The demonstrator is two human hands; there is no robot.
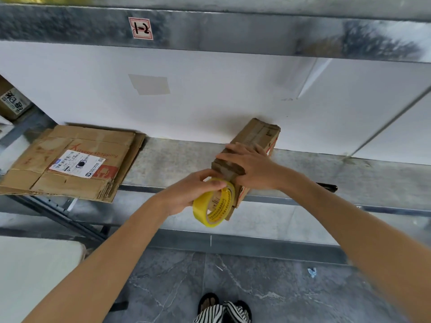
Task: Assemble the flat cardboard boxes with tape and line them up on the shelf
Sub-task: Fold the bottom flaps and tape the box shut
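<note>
Box (256,134) lying lengthwise away from person: right hand (251,166) pressing it with straight fingers, left hand (189,194) gripping tape (217,206) at near end.

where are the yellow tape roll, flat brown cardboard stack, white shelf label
yellow tape roll (201,212): head view, outer band
flat brown cardboard stack (93,141): head view, top sheet
white shelf label (142,28): head view, centre

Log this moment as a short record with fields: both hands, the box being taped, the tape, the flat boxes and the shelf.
left hand: grips the yellow tape roll at the near end of the cardboard box
right hand: fingers flat, pressing on top of the box
cardboard box: folded up, lying on the metal shelf, near end past the front edge
flat cardboard boxes: stacked on the shelf's left part
shelf tag: reads 1-2
</note>
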